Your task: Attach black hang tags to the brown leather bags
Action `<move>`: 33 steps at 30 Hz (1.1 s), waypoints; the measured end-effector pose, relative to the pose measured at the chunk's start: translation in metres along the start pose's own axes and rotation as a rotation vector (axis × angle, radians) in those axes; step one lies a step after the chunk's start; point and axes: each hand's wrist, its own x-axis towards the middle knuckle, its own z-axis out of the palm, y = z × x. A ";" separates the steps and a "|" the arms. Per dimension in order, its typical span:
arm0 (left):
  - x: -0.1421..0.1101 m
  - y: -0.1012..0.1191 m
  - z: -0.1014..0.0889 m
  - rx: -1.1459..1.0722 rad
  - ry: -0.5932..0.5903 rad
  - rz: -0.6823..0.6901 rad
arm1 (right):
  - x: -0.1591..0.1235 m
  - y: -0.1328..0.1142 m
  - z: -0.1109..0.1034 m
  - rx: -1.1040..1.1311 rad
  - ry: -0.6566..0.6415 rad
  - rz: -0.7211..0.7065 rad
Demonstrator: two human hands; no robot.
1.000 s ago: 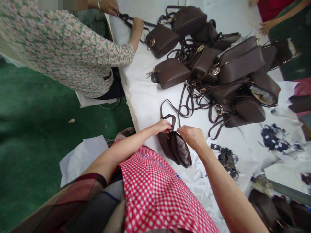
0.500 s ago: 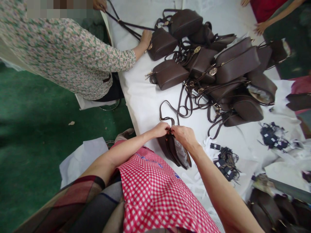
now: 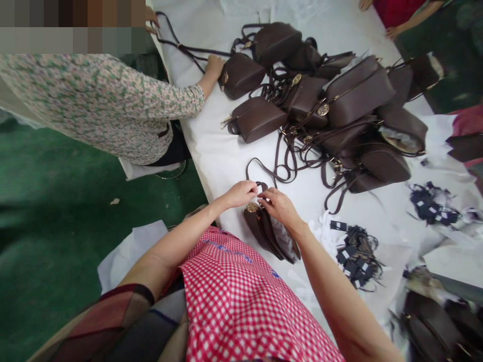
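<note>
Fine fingertip work at the top of a brown bag, with both your hands on the job.
In the head view, the brown bag (image 3: 260, 231) sits on the tabletop (image 3: 206, 146) near your apron (image 3: 241, 291), gold medallion (image 3: 252, 206) showing, pale filling visible inside. Your left hand (image 3: 241, 193) and right hand (image 3: 279, 205) come close together above it, near the strap (image 3: 262, 185). Your left grip looks bunched, your right curled; you cannot tell from here whether either is clamped on anything, since what lies between the fingertips is too small. The step in hand seems to be handling the bag's strap end or fittings; the next move likely calls for a precise pinch, a steady bag and slack strap clear of your fingers.
</note>
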 end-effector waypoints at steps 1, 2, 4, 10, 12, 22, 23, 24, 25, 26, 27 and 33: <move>-0.001 0.001 0.002 -0.049 0.009 -0.025 | 0.002 0.000 0.002 0.006 -0.004 -0.005; -0.001 0.001 0.005 -0.108 0.022 -0.054 | 0.003 0.001 0.005 0.009 -0.010 -0.009; -0.002 0.000 0.011 -0.273 0.055 -0.118 | 0.005 0.002 0.008 0.019 -0.011 -0.008; -0.005 -0.009 0.028 -0.838 0.144 -0.333 | 0.005 0.005 0.010 0.122 0.044 0.035; -0.007 -0.012 0.033 -0.864 0.140 -0.370 | 0.004 0.005 0.010 0.138 0.050 0.051; 0.001 -0.020 0.047 -0.692 0.189 -0.320 | 0.004 0.004 0.010 0.098 0.042 0.030; 0.001 -0.021 0.047 -0.705 0.184 -0.327 | 0.004 0.005 0.011 0.111 0.056 0.018; 0.001 -0.022 0.047 -0.717 0.179 -0.336 | 0.003 0.005 0.012 0.127 0.073 0.005; 0.000 -0.022 0.047 -0.725 0.178 -0.348 | 0.003 0.006 0.013 0.146 0.095 -0.009; 0.000 -0.022 0.047 -0.728 0.180 -0.361 | 0.003 0.008 0.014 0.167 0.120 -0.020; -0.001 -0.021 0.047 -0.728 0.184 -0.376 | 0.003 0.009 0.016 0.188 0.145 -0.027; -0.004 -0.016 0.044 -0.729 0.201 -0.400 | 0.002 0.012 0.022 0.278 0.223 0.009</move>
